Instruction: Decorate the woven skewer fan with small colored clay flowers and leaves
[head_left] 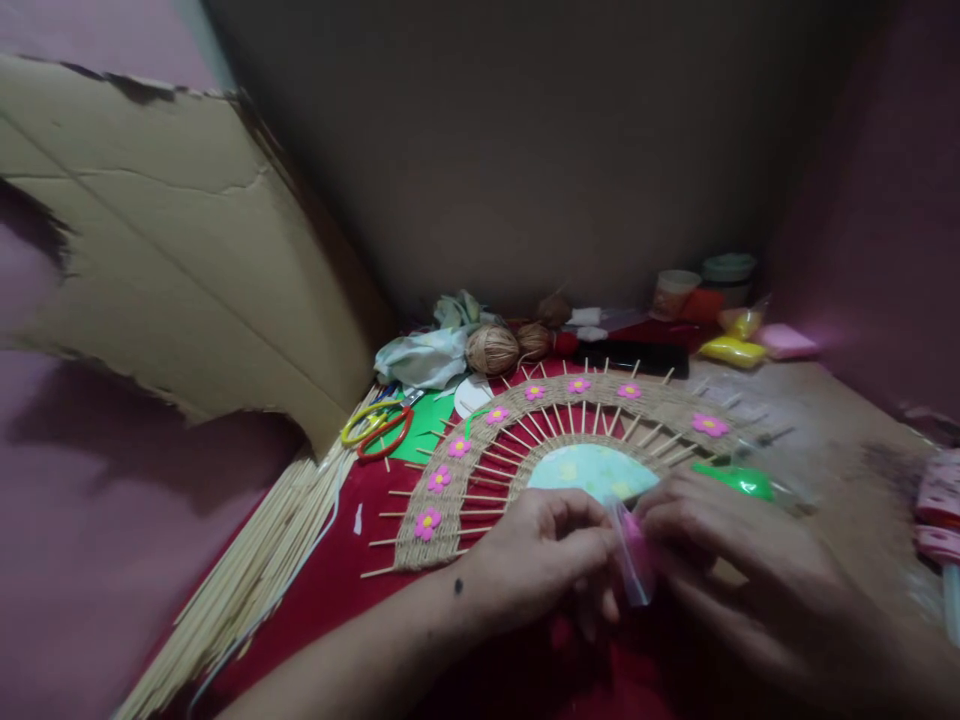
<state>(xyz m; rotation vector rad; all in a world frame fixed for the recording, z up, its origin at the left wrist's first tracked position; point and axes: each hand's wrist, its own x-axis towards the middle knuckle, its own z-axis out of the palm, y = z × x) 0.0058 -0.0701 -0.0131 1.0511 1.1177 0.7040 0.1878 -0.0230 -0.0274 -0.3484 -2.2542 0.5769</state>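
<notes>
Between my two hands is a small clear plastic bag (636, 565) with something pink inside. My left hand (559, 550) pinches the bag's left edge. My right hand (739, 560) is closed at its other side, its fingertips partly hidden. Just beyond them lies a half-round woven fan (517, 400) of twine and thin sticks, with pink flowers with yellow centres along its outer band. A pale green patterned half-circle (585, 470) fills its middle. A green packet (746, 483) lies beyond my right hand.
Scissors (386, 430) rest on green sheets (424, 410) at the left, beside a bundle of sticks (247, 580). Behind the fan are twine balls (493, 350), a crumpled cloth (424, 357), yellow packets (733, 351) and a cup (675, 295). Torn cardboard (172, 230) leans at the left.
</notes>
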